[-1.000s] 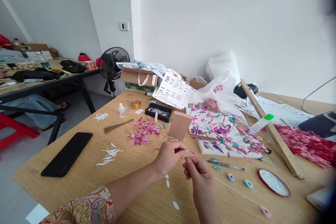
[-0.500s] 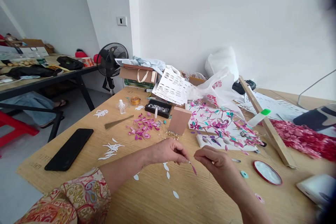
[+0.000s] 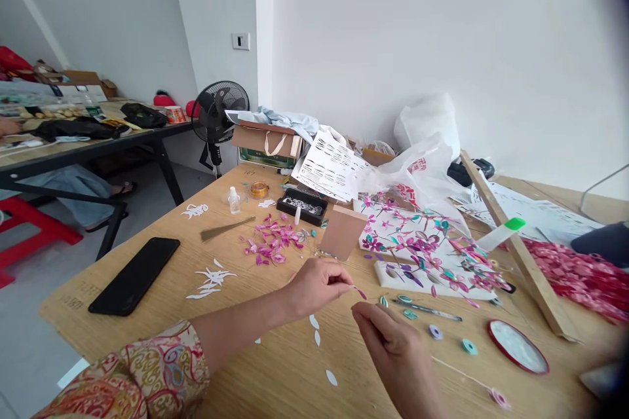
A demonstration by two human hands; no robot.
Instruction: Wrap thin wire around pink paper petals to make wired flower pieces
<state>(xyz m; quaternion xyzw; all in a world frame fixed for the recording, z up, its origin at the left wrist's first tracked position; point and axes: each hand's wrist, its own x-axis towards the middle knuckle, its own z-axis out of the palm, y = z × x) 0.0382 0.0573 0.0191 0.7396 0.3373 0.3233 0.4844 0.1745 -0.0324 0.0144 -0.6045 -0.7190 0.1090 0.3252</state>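
My left hand (image 3: 322, 285) is closed in a pinch over the wooden table (image 3: 275, 380), gripping one end of a slim purple-pink petal (image 3: 361, 292) that points to the right. Just below and to the right of its tip, my right hand (image 3: 393, 340) is closed, thumb against forefinger. A pale thread (image 3: 462, 370) runs from a small pink spool (image 3: 500, 398) up to my right hand, where its end is hidden. Several white leaf-shaped pieces (image 3: 331, 378) lie beneath the hands. Loose pink petals (image 3: 275, 240) are heaped beyond my left hand.
A black phone (image 3: 135, 277) lies at left. Flowered stems (image 3: 422, 242) rest on white foam (image 3: 422, 280) at right. Nearby are a wooden bar (image 3: 521, 249), a red-rimmed dish (image 3: 518, 347), a teal spool (image 3: 469, 346) and a pen-like tool (image 3: 427, 309). A small board (image 3: 343, 234) stands ahead.
My right hand has moved down towards me, uncovering the pen-like tool and small green leaf shapes. The thread to the pink spool now shows. My left hand still pinches the petal. The view has turned slightly left.
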